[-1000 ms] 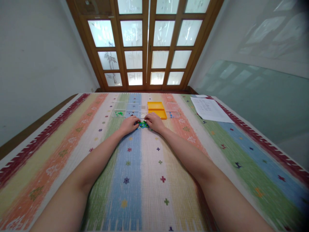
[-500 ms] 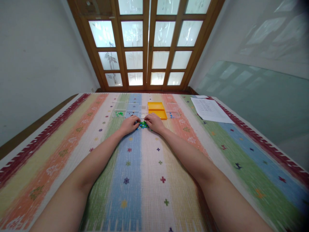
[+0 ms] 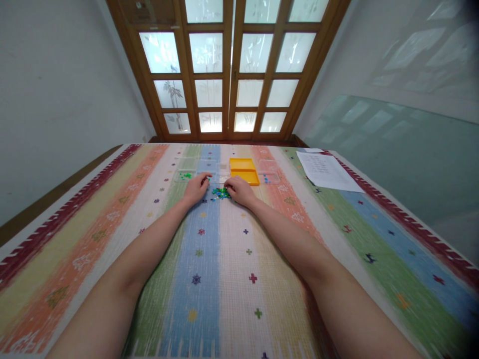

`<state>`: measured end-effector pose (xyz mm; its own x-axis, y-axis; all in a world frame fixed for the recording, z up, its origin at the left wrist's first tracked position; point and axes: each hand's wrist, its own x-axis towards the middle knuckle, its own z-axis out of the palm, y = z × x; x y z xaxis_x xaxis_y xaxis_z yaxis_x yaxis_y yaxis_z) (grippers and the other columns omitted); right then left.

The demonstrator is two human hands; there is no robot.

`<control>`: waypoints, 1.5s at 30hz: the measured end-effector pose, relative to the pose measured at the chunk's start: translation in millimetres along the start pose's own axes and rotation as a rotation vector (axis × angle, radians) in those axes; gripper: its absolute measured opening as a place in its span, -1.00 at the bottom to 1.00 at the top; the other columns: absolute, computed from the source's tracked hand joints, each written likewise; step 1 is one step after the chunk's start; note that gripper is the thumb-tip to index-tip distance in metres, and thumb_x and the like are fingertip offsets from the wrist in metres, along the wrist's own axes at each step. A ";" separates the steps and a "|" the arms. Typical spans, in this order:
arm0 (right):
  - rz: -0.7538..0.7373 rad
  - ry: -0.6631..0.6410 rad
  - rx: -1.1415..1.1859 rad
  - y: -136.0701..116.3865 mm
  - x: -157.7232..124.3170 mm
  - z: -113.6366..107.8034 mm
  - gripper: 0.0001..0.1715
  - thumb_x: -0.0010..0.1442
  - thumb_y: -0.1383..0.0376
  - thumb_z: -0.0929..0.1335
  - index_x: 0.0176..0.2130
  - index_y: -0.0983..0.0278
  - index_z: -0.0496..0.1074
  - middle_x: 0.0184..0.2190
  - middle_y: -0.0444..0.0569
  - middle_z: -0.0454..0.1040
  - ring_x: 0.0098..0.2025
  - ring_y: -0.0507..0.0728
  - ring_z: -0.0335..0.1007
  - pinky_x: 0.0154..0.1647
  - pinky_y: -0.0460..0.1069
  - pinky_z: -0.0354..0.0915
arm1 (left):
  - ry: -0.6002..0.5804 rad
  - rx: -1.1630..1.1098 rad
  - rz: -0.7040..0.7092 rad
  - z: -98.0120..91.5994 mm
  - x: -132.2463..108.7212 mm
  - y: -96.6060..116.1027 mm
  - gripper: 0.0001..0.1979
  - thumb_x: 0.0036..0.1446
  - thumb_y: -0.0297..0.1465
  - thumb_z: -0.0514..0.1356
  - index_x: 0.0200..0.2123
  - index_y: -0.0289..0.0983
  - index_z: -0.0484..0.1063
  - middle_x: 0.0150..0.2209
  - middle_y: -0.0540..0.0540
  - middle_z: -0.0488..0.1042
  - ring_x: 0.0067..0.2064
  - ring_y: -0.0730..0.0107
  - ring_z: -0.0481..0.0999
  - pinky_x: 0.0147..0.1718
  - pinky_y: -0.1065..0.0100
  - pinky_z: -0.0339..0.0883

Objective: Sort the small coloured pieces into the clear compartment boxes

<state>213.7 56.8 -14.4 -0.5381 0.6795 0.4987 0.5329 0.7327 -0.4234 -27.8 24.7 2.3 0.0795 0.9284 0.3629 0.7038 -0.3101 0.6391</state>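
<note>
A small heap of shiny green and blue pieces (image 3: 220, 193), too small to name in kind, lies on the striped tablecloth. My left hand (image 3: 196, 189) is just left of the heap and apart from it, its fingers drawn together near the front of a clear box. A speck of green shows by those fingertips, but what they hold is unclear. At the heap's right edge, my right hand (image 3: 240, 190) has its fingers curled down against the pieces. Anything between its fingertips is hidden.
Behind the left hand, a clear lidded box (image 3: 179, 179) holds green bits. An open yellow case (image 3: 245, 177) stands behind the right hand, and another clear box (image 3: 275, 180) with blue bits sits beside it. A printed sheet (image 3: 329, 172) lies far right.
My left hand has moved left and slightly away from me, off the heap, uncovering more of it. My right hand stays at the heap's right edge.
</note>
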 end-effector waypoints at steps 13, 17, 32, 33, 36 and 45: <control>-0.005 -0.006 0.009 2.3 -0.2 2.3 -0.81 0.29 0.43 0.33 -0.21 0.22 0.54 -0.28 -0.03 0.53 -0.14 0.18 0.37 -0.08 0.03 0.23 | 0.289 -0.007 -0.158 -20.7 11.4 -34.6 -0.68 0.35 -0.35 0.04 -0.02 -0.23 0.56 -0.23 -0.09 0.61 -0.20 0.24 0.55 -0.12 0.28 0.36; 0.006 -0.021 0.004 1.8 -0.2 2.1 -0.81 0.29 0.43 0.33 -0.22 0.22 0.54 -0.27 -0.02 0.54 -0.14 0.18 0.38 -0.07 0.03 0.23 | 0.427 -0.068 -0.258 -24.7 14.6 -46.7 -0.69 0.35 -0.33 0.04 -0.02 -0.25 0.54 -0.21 -0.10 0.63 -0.25 0.26 0.54 -0.16 0.29 0.36; -0.022 -0.027 -0.029 -1.4 -0.4 -0.4 -0.80 0.31 0.42 0.33 -0.19 0.21 0.55 -0.25 -0.01 0.55 -0.13 0.19 0.38 -0.07 0.04 0.24 | 0.455 -0.119 -0.327 -24.4 14.8 -44.5 -0.60 0.25 -0.44 0.07 0.11 -0.26 0.51 -0.14 -0.14 0.67 -0.11 0.20 0.59 -0.01 0.19 0.45; -0.043 -0.035 -0.036 -2.9 -0.2 -0.8 -0.81 0.32 0.41 0.33 -0.18 0.21 0.55 -0.24 -0.01 0.55 -0.12 0.19 0.38 -0.05 0.04 0.24 | 0.448 -0.112 -0.323 -23.8 15.0 -45.7 -0.60 0.25 -0.44 0.07 0.10 -0.26 0.51 -0.14 -0.14 0.67 -0.10 0.20 0.59 -0.01 0.19 0.45; -0.121 -0.080 -0.050 -11.1 0.6 -1.7 -0.81 0.35 0.37 0.34 -0.14 0.20 0.57 -0.19 0.02 0.55 -0.06 0.21 0.36 0.02 0.08 0.24 | 0.413 -0.082 -0.301 -21.8 15.1 -48.9 -0.62 0.24 -0.43 0.08 0.07 -0.25 0.53 -0.13 -0.13 0.66 -0.12 0.21 0.59 -0.03 0.22 0.44; -0.271 -0.225 -0.059 -32.3 0.3 -1.6 -0.78 0.36 0.26 0.39 -0.03 0.12 0.61 -0.02 0.05 0.53 0.08 0.27 0.29 0.16 0.17 0.19 | 0.288 0.014 -0.164 -17.5 10.4 -36.4 -0.67 0.30 -0.38 0.11 0.05 -0.22 0.57 -0.12 -0.13 0.64 -0.14 0.22 0.57 -0.03 0.24 0.41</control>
<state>197.4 33.3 0.6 -0.7921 0.4565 0.4051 0.3841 0.8887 -0.2505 -64.9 42.0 -5.4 -0.2374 0.8692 0.4337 0.7008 -0.1560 0.6961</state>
